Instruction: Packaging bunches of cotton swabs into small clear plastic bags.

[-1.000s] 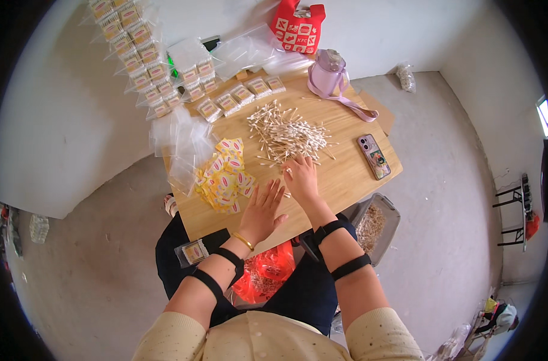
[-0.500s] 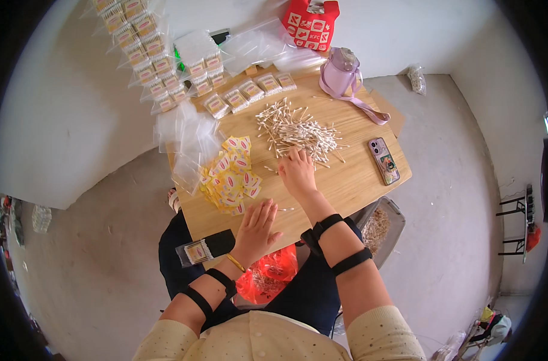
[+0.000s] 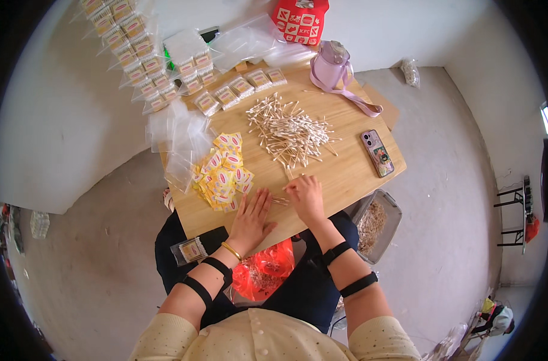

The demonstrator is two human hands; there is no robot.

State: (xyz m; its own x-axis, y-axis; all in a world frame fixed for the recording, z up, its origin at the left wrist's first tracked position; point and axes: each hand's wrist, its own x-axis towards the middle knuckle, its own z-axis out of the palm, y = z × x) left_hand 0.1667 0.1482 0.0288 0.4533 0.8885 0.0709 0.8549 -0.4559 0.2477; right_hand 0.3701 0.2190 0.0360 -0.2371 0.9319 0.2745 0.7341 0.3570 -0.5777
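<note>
My left hand [image 3: 252, 218] lies flat at the near edge of the wooden table, fingers stretched out, beside a few cotton swabs [image 3: 280, 201] on the tabletop. Just right of these, my right hand [image 3: 307, 197] has its fingers pinched together around a cotton swab [image 3: 287, 188], whose shaft is partly hidden by the fingertips. Beyond it spreads a loose heap of cotton swabs [image 3: 293, 133]. A pile of yellow and white printed cards [image 3: 224, 171] sits ahead of my left hand, with clear plastic bags [image 3: 186, 141] behind it.
Filled swab packs [image 3: 242, 87] line the far edge, beside stacked packs [image 3: 132, 54]. A lilac bottle [image 3: 331, 66] and a phone [image 3: 377, 153] stand and lie on the right. Below are a red bag [image 3: 263, 274] and a grey bin [image 3: 379, 225] of swabs.
My right hand has drawn back from the swab heap toward my left hand. More swabs now lie beside the left hand, which stays flat. The whole view has shifted slightly.
</note>
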